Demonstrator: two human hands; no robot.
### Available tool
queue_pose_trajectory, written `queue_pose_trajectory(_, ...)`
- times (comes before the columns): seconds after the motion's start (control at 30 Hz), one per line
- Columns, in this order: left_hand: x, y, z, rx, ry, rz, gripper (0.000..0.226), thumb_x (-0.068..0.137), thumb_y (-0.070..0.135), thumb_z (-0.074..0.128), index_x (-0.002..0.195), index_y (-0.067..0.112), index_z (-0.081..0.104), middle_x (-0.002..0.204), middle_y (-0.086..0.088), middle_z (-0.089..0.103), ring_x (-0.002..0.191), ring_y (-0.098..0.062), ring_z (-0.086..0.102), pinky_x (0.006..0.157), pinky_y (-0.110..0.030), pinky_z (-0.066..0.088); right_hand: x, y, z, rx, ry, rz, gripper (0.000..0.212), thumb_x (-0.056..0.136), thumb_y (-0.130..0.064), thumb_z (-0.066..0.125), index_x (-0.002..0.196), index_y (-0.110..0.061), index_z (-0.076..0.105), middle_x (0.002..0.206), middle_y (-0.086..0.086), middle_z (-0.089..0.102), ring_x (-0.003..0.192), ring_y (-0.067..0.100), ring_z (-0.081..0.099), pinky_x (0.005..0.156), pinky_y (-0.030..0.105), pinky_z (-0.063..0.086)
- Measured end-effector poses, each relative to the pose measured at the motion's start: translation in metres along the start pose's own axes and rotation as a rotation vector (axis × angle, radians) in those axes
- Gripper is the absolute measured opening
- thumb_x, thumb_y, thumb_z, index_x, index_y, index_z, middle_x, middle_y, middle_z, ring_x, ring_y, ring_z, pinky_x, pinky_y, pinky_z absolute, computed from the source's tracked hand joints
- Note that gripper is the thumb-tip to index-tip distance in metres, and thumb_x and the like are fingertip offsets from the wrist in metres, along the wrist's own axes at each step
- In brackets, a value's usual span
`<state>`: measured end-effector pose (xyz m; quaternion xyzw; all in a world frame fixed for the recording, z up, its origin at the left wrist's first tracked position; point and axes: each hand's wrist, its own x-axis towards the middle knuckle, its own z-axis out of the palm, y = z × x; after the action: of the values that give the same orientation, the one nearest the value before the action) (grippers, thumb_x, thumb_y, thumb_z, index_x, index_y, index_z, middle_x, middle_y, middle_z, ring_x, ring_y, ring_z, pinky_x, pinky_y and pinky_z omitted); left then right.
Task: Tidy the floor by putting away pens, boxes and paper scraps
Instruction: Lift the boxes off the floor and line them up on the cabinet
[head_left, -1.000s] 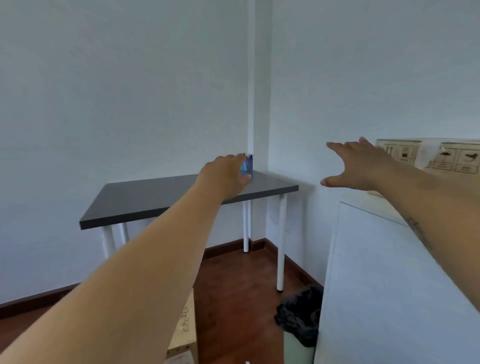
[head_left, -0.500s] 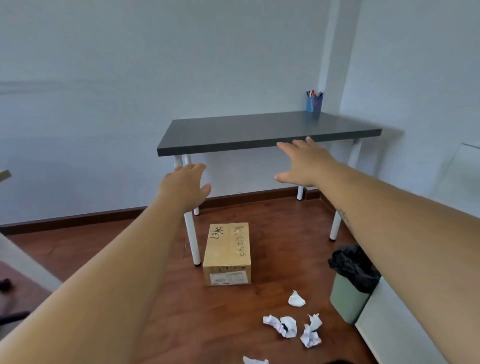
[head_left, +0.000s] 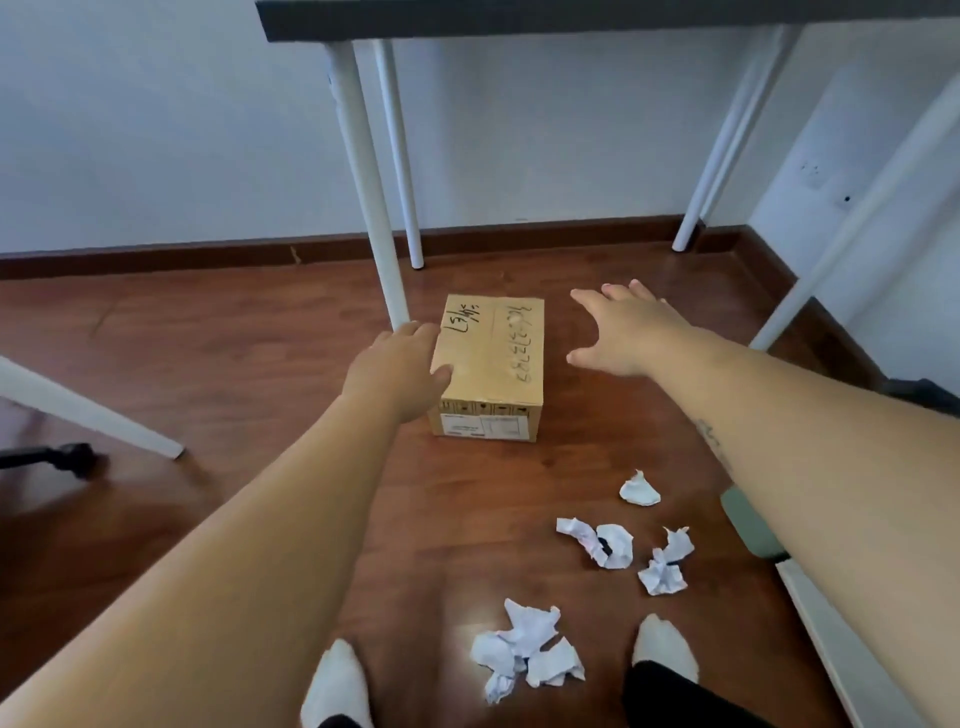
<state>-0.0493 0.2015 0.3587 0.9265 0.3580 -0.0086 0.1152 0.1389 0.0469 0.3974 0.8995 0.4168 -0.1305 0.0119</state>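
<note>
A brown cardboard box (head_left: 493, 358) with black handwriting on its lid sits on the wooden floor by a white table leg. My left hand (head_left: 397, 371) is at the box's left side, thumb touching its top edge, fingers apart. My right hand (head_left: 626, 330) hovers open just right of the box, apart from it. Several crumpled white paper scraps lie nearer to me: one (head_left: 640, 489), a pair (head_left: 602, 540), another (head_left: 665, 564) and a bigger clump (head_left: 524, 649) between my feet. No pens are in view.
A dark-topped table (head_left: 519, 18) on white legs (head_left: 369, 176) stands over the box against the wall. A green bin (head_left: 750, 525) with a black liner is at the right, partly behind my right arm. A chair caster (head_left: 72, 457) and a slanted white leg (head_left: 88, 410) are at left.
The view has tilted down from the table to the floor. Both hands have dropped toward the box; the left now touches its left side, the right is beside it.
</note>
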Motion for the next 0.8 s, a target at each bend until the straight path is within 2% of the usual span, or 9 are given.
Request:
queue_pose_trajectory(0.17, 0.059, -0.011, 0.074, 0.073, -0.088, 0.042, 0.052, 0.095, 0.04, 0.048, 0.142, 0.023, 0.037, 0.146, 0.001, 0.041, 0.128, -0.029, 0.042, 0.097, -0.049, 0.044, 0.066, 0.017, 0.076, 0.0, -0.124, 0.019, 0.085, 0.086, -0.05, 0.06, 0.153, -0.032, 0.011, 0.163, 0.005, 0.009, 0.149, 0.031, 0.001, 0.119, 0.053, 0.011)
queue_pose_trajectory(0.37, 0.125, -0.027, 0.149, 0.106, -0.141, 0.02, 0.053, 0.096, 0.04, 0.047, 0.144, 0.021, 0.035, 0.148, -0.001, 0.04, 0.13, -0.03, 0.04, 0.097, -0.047, 0.041, 0.145, 0.022, 0.151, 0.055, -0.187, 0.028, 0.081, 0.088, -0.049, 0.057, 0.153, -0.029, 0.013, 0.162, 0.004, 0.011, 0.149, 0.031, 0.003, 0.119, 0.051, 0.013)
queue_pose_trajectory(0.53, 0.177, -0.05, 0.201, 0.059, -0.186, -0.06, 0.056, 0.095, 0.041, 0.048, 0.144, 0.019, 0.034, 0.145, -0.003, 0.041, 0.132, -0.03, 0.037, 0.101, -0.051, 0.042, 0.207, 0.027, 0.21, 0.138, -0.234, 0.054, 0.078, 0.09, -0.05, 0.054, 0.153, -0.025, 0.015, 0.162, 0.006, 0.011, 0.149, 0.033, 0.005, 0.119, 0.05, 0.016)
queue_pose_trajectory(0.67, 0.207, -0.064, 0.232, 0.078, -0.238, -0.058, 0.06, 0.097, 0.044, 0.045, 0.149, 0.023, 0.027, 0.159, -0.001, 0.023, 0.141, -0.033, 0.025, 0.107, -0.054, 0.037, 0.238, 0.028, 0.241, 0.193, -0.252, 0.069, 0.07, 0.092, -0.047, 0.051, 0.151, -0.025, 0.019, 0.163, 0.007, 0.003, 0.149, 0.033, 0.002, 0.119, 0.049, 0.015)
queue_pose_trajectory(0.73, 0.224, -0.064, 0.245, 0.021, -0.244, -0.078, 0.062, 0.097, 0.047, 0.043, 0.152, 0.027, 0.022, 0.163, 0.0, 0.012, 0.145, -0.035, 0.018, 0.111, -0.052, 0.029, 0.254, 0.026, 0.253, 0.23, -0.232, 0.053, 0.07, 0.094, -0.046, 0.048, 0.152, -0.027, 0.015, 0.163, 0.005, -0.003, 0.149, 0.032, 0.001, 0.119, 0.049, 0.015)
queue_pose_trajectory(0.8, 0.239, -0.066, 0.261, -0.02, -0.257, -0.091, 0.064, 0.096, 0.052, 0.04, 0.152, 0.026, 0.021, 0.163, -0.005, 0.011, 0.145, -0.036, 0.017, 0.115, -0.048, 0.022, 0.261, 0.023, 0.263, 0.278, -0.247, 0.057, 0.072, 0.096, -0.045, 0.046, 0.153, -0.027, 0.008, 0.163, 0.004, -0.01, 0.15, 0.03, -0.001, 0.119, 0.048, 0.016)
